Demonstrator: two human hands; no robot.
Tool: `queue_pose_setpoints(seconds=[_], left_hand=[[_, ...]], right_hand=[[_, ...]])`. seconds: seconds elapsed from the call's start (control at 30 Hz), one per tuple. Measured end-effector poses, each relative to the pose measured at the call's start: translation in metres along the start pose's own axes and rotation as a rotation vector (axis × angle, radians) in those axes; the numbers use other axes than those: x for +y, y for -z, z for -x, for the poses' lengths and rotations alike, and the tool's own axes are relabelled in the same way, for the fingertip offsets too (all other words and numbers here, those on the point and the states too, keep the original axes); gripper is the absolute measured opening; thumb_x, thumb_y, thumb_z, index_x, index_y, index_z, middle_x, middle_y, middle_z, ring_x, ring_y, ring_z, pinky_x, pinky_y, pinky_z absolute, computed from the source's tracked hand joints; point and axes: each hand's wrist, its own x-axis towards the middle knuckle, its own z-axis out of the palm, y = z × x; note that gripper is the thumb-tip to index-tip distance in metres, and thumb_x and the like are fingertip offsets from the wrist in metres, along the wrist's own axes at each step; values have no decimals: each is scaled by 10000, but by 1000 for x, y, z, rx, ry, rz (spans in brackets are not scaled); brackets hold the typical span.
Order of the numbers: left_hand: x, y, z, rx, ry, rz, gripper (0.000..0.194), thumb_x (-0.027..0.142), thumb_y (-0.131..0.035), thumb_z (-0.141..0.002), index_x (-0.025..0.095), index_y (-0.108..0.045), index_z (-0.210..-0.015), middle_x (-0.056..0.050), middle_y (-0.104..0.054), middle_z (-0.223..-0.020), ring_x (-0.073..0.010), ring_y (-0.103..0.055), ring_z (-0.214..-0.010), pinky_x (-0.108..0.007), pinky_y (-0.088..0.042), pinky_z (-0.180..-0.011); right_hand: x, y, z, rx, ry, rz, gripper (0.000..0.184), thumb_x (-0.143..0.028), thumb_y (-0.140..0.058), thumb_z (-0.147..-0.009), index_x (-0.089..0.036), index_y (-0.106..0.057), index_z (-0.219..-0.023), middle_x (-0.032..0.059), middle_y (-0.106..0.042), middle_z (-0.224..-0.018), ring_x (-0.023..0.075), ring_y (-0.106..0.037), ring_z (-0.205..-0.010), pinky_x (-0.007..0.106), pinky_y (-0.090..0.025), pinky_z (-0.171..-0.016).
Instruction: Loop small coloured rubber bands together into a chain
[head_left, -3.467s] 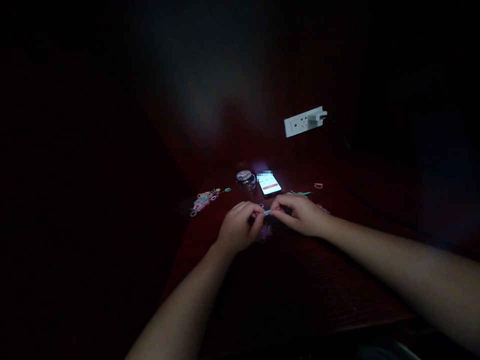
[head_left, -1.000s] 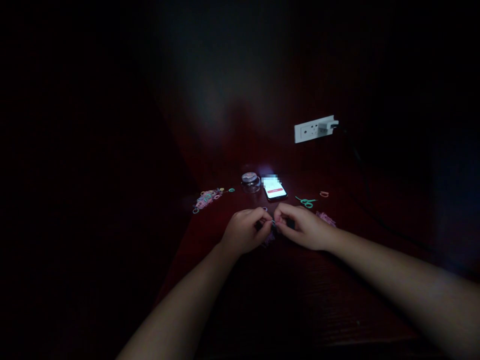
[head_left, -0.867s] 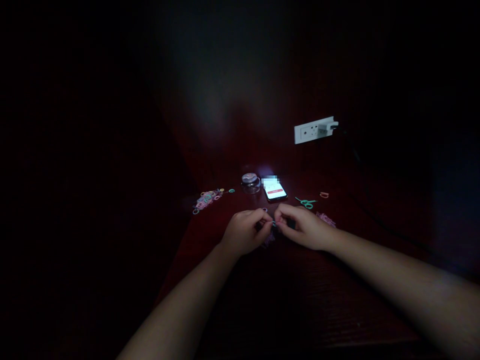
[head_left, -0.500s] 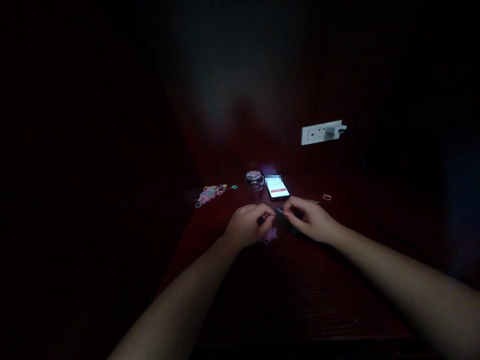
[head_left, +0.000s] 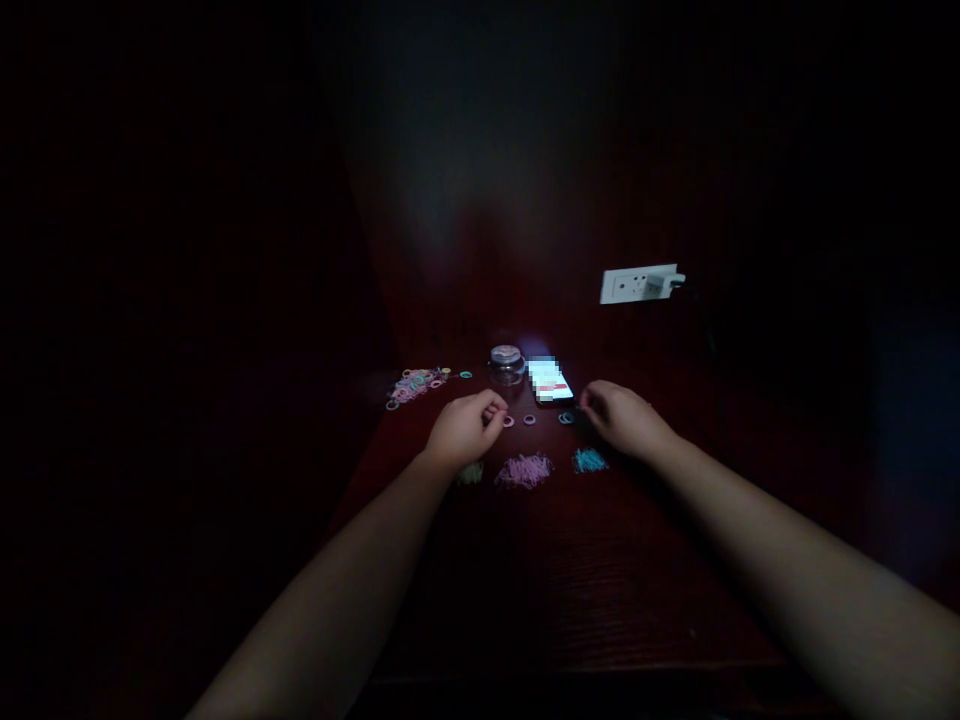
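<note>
The scene is very dark, lit mainly by a phone (head_left: 550, 383) lying screen-up on a dark red wooden table (head_left: 570, 590). My left hand (head_left: 465, 428) rests curled on the table, fingertips next to a small pink band (head_left: 508, 421). My right hand (head_left: 621, 418) is curled too, fingertips close to a small blue band (head_left: 565, 418). Another small band (head_left: 529, 419) lies between them. Nearer to me sit a pink pile of bands (head_left: 523, 470), a blue pile (head_left: 589, 460) and a pale pile (head_left: 471, 472). Whether either hand pinches anything is hidden in the dark.
A loose heap of mixed coloured bands (head_left: 416, 384) lies at the far left. A small round clear jar (head_left: 506, 364) stands beside the phone. A white wall socket (head_left: 637, 284) with a plug and a dark cable is at the back right.
My hands, pinched together over one small band, have moved apart and lowered to the table. The sorted piles under them are now uncovered. The view has shifted slightly.
</note>
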Motion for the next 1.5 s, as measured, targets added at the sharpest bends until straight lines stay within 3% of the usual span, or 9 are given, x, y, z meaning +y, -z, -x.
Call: queue_pose_setpoints(seconds=[0.43,0.57,0.63,0.73,0.87,0.97,1.17,1.33,1.5], left_hand=[[-15,-2,0,10,66,-14,80,217,-577,-850,215,-644,-892,-3,-705,-822,-146,-662,-750,-248,-510,-689],[-28,1,-1,17,108,-96,108,226,-549,-865,222,-644,-916,-13,-709,-851,-167,-664,-788,-283,-523,-761],[-36,3,-1,7,193,-201,150,232,-517,-882,224,-648,-955,-32,-715,-952,-192,-662,-893,-316,-513,-859],[-50,6,0,-42,435,-379,248,266,-468,-907,223,-642,-1078,-68,-659,-1201,-247,-571,-1170,-387,-437,-1030],[-68,5,4,-116,663,-465,412,332,-452,-903,173,-571,-1264,-153,-472,-1448,-358,-403,-1349,-545,-391,-1051],[-78,2,7,-183,768,-492,482,365,-469,-887,170,-538,-1322,-159,-387,-1514,-373,-334,-1399,-579,-338,-1084],[-85,3,7,-226,820,-517,580,485,-400,-904,195,-467,-1401,-107,-352,-1546,-303,-294,-1436,-507,-275,-1150],[-86,5,5,-194,840,-537,661,587,-380,-881,201,-459,-1411,-115,-382,-1526,-309,-327,-1413,-499,-285,-1140],[-87,5,2,-140,901,-567,743,656,-422,-826,208,-453,-1419,-137,-293,-1564,-351,-329,-1400,-515,-299,-1121]], right_hand=[[-7,-7,-10,-135,41,96,154,-165,-536,-853,-188,-682,-894,74,-711,-954,210,-649,-874,281,-450,-776],[-1,-1,-5,-42,49,81,241,-118,-478,-858,-189,-673,-982,73,-702,-1019,207,-648,-918,281,-457,-814],[3,4,-1,20,47,72,256,-85,-474,-831,-182,-666,-970,77,-698,-998,205,-645,-916,278,-460,-820],[7,9,3,54,38,52,261,-55,-466,-800,-179,-659,-925,73,-697,-955,202,-645,-884,278,-464,-803],[8,8,5,24,25,16,259,-60,-458,-796,-183,-657,-907,66,-702,-943,204,-650,-876,287,-463,-800],[4,5,6,-16,63,-1,254,-79,-451,-808,-191,-662,-897,59,-711,-943,209,-655,-890,302,-452,-820],[-7,6,8,-9,108,-2,199,-196,-453,-868,-207,-652,-861,44,-709,-893,213,-655,-834,314,-436,-751],[-13,8,8,-16,86,-24,202,-235,-446,-885,-202,-638,-835,48,-698,-855,211,-642,-798,314,-433,-750],[-14,8,9,-3,80,-55,188,-227,-448,-882,-202,-625,-824,45,-688,-839,203,-630,-781,308,-429,-745]])
